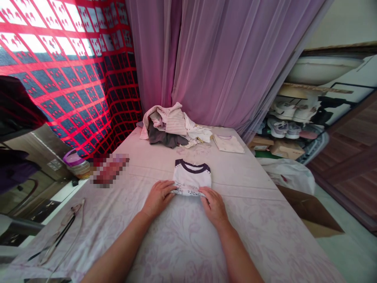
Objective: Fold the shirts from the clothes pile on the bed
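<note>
A white T-shirt (pixel 193 177) with a dark collar and dark shoulders lies on the patterned bedsheet (pixel 188 239), its sides tucked in and its lower part folded up. Dark lettering shows along the near fold. My left hand (pixel 159 196) grips the left end of that fold, fingers over the top. At the right end, my right hand (pixel 214 204) holds the fold with its fingers bent onto the cloth. Both thumbs are partly hidden by the fabric and fingers.
Behind the T-shirt sits a heap of clothes (pixel 171 124), with a folded pale garment (pixel 229 144) to its right. Cables (pixel 66 228) lie at the left edge. Purple curtains (pixel 224 59) hang at the back; shoes (pixel 282 127) stand on a rack at right.
</note>
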`<act>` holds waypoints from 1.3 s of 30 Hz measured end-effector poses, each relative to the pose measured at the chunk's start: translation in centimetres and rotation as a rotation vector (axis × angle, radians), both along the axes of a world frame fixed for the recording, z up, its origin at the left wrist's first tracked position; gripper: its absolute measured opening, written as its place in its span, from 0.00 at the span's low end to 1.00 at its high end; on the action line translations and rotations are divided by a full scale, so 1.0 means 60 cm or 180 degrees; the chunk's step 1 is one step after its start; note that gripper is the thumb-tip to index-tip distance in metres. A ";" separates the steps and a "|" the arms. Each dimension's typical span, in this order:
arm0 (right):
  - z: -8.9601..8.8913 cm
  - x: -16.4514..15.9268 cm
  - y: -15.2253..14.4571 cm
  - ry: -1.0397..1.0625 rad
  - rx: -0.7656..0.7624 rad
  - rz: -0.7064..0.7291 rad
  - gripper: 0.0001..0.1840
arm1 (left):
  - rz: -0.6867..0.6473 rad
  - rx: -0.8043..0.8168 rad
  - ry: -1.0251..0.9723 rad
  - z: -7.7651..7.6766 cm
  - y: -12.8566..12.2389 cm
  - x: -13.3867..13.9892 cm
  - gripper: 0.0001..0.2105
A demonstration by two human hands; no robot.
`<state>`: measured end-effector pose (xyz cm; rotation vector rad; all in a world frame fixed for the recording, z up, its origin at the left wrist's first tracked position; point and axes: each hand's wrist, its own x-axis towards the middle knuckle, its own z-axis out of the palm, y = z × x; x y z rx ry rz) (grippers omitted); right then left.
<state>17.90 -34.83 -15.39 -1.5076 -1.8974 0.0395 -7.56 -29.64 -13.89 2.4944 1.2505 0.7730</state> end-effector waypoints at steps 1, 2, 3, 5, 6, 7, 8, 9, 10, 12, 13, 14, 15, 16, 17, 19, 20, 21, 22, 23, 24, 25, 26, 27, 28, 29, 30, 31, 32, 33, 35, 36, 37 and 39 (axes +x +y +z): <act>0.003 -0.002 -0.001 -0.0048 -0.0016 -0.0002 0.16 | 0.0003 0.0000 -0.0058 -0.002 0.001 0.000 0.12; 0.006 -0.005 -0.003 -0.0116 -0.0028 -0.0016 0.16 | 0.0010 -0.0002 -0.0102 -0.003 0.002 -0.001 0.11; 0.011 -0.009 -0.006 -0.0200 -0.0031 -0.0049 0.17 | 0.0018 -0.0007 -0.0130 -0.004 0.003 -0.001 0.11; 0.021 -0.021 -0.011 -0.0391 -0.0006 -0.0142 0.20 | 0.0015 -0.0014 -0.0148 -0.005 0.004 -0.001 0.11; 0.026 -0.029 -0.012 -0.0487 0.0010 -0.0161 0.22 | 0.0011 -0.0016 -0.0149 -0.005 0.004 -0.002 0.11; 0.031 -0.037 -0.013 -0.0581 0.0018 -0.0135 0.24 | 0.0013 -0.0017 -0.0151 -0.005 0.005 -0.002 0.11; 0.035 -0.044 -0.013 -0.0665 0.0011 -0.0069 0.26 | 0.0013 -0.0020 -0.0156 -0.005 0.004 -0.002 0.11; 0.038 -0.051 -0.011 -0.0736 -0.0016 0.0020 0.26 | 0.0012 -0.0025 -0.0172 -0.005 0.004 -0.002 0.11; 0.041 -0.056 -0.008 -0.0789 -0.0068 0.0110 0.26 | 0.0008 -0.0035 -0.0203 -0.004 0.004 -0.002 0.11; 0.047 -0.061 0.002 -0.0832 -0.0235 0.0244 0.24 | -0.0028 -0.0076 -0.0296 -0.004 0.003 -0.001 0.11; 0.052 -0.060 0.010 -0.0838 -0.0349 0.0286 0.23 | -0.0040 -0.0115 -0.0358 -0.003 0.003 -0.001 0.11; 0.060 -0.057 0.018 -0.0848 -0.0475 0.0313 0.23 | -0.0017 -0.0171 -0.0436 -0.002 0.003 -0.001 0.12; 0.070 -0.053 0.028 -0.0865 -0.0599 0.0322 0.22 | 0.0052 -0.0247 -0.0530 -0.001 0.004 -0.001 0.13; 0.083 -0.048 0.039 -0.0887 -0.0714 0.0312 0.21 | 0.0150 -0.0352 -0.0635 0.001 0.005 -0.002 0.15; 0.099 -0.043 0.051 -0.0905 -0.0813 0.0280 0.21 | 0.0258 -0.0481 -0.0740 0.004 0.007 -0.004 0.16; 0.138 -0.032 0.079 -0.0890 -0.0966 0.0224 0.19 | 0.0438 -0.0759 -0.0919 0.010 0.016 -0.009 0.19; 0.160 -0.027 0.095 -0.0846 -0.1037 0.0227 0.17 | 0.0493 -0.0868 -0.0983 0.014 0.023 -0.013 0.19; 0.182 -0.021 0.111 -0.0778 -0.1117 0.0287 0.16 | 0.0537 -0.0930 -0.1028 0.018 0.031 -0.016 0.19; 0.205 -0.015 0.127 -0.0682 -0.1207 0.0362 0.15 | 0.0594 -0.0945 -0.1054 0.022 0.040 -0.019 0.19; 0.227 -0.009 0.142 -0.0576 -0.1290 0.0433 0.14 | 0.0665 -0.0922 -0.1055 0.025 0.051 -0.021 0.19; 0.248 -0.001 0.155 -0.0468 -0.1355 0.0505 0.13 | 0.0741 -0.0881 -0.1026 0.027 0.062 -0.023 0.19; 0.267 0.006 0.167 -0.0365 -0.1406 0.0589 0.13 | 0.0810 -0.0830 -0.0968 0.027 0.073 -0.023 0.19; 0.285 0.015 0.176 -0.0249 -0.1459 0.0673 0.12 | 0.0866 -0.0772 -0.0891 0.025 0.084 -0.023 0.19; 0.301 0.025 0.184 -0.0120 -0.1531 0.0751 0.12 | 0.0899 -0.0697 -0.0808 0.022 0.095 -0.022 0.19; 0.315 0.035 0.189 0.0028 -0.1636 0.0809 0.11 | 0.0898 -0.0593 -0.0723 0.017 0.105 -0.020 0.18; 0.328 0.045 0.193 0.0204 -0.1770 0.0842 0.09 | 0.0866 -0.0457 -0.0641 0.011 0.114 -0.018 0.17; 0.339 0.056 0.195 0.0402 -0.1923 0.0847 0.08 | 0.0816 -0.0296 -0.0564 0.004 0.121 -0.016 0.17; 0.349 0.067 0.195 0.0597 -0.2091 0.0840 0.08 | 0.0762 -0.0128 -0.0486 -0.003 0.127 -0.014 0.16; 0.358 0.078 0.194 0.0772 -0.2262 0.0824 0.08 | 0.0712 0.0029 -0.0397 -0.010 0.131 -0.013 0.16; 0.365 0.088 0.193 0.0910 -0.2436 0.0809 0.07 | 0.0697 0.0159 -0.0306 -0.017 0.133 -0.011 0.15; 0.375 0.110 0.192 0.1035 -0.2803 0.0761 0.07 | 0.0702 0.0298 -0.0075 -0.028 0.134 -0.010 0.14; 0.376 0.122 0.194 0.1027 -0.2977 0.0719 0.07 | 0.0714 0.0323 0.0021 -0.032 0.133 -0.010 0.14; 0.376 0.135 0.199 0.0994 -0.3115 0.0664 0.06 | 0.0715 0.0333 0.0096 -0.036 0.132 -0.010 0.14; 0.371 0.164 0.218 0.0920 -0.3250 0.0539 0.06 | 0.0694 0.0361 0.0188 -0.041 0.131 -0.013 0.14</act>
